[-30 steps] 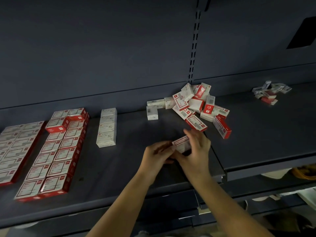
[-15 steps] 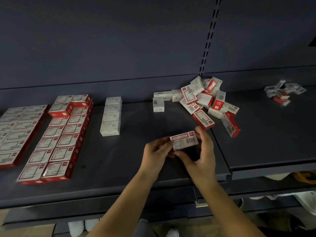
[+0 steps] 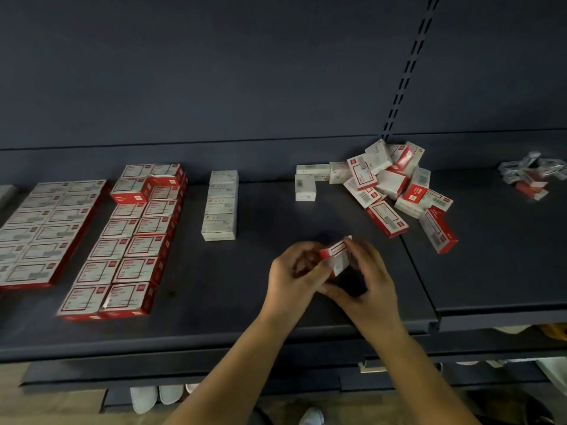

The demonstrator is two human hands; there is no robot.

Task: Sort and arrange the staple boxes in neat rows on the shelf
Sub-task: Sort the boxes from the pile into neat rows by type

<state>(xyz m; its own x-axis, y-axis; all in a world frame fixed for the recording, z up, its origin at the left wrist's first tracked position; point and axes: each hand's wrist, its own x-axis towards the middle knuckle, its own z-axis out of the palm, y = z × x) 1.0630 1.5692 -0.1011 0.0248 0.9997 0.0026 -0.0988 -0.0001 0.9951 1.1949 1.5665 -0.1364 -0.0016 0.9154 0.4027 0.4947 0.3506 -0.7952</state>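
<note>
Step in hand, as I judge it: one box out of the heap, being turned or checked between both hands before it goes to a row.

Far left: flat block of red-and-white boxes [image 3: 46, 234], two across, labels up, edges flush. It runs out of view at the left.

Next right: second block of red-and-white boxes [image 3: 129, 240], two across, tidy. One extra box [image 3: 132, 188] sits on top near the back, out of line.

Beside it, apart: single column of plain white boxes [image 3: 220, 205], stacked and squared.

Middle of the dark shelf [image 3: 233, 302]: bare stretch, then the hands. Left hand [image 3: 294, 277] curls its fingers round the near end of a small staple box [image 3: 336, 256]. Right hand [image 3: 365, 280] pinches the far end, thumb underneath, fingers over the top. The box is held tilted just above the shelf, red end up and left, white face toward the camera. Blurred, so the print is unreadable.

Behind and right: three loose white boxes [image 3: 310, 182] against the back wall, touching a jumbled heap of boxes [image 3: 399, 191], red-and-white mixed with white, lying at all angles across the joint between two shelf panels.

Far right: smaller heap [image 3: 532, 174], blurred, kind unclear.

Next move, by my reading: carry the held box left to the matching red block, label up, and butt it square against the front or the open edge. The heap is well short of done.
</note>
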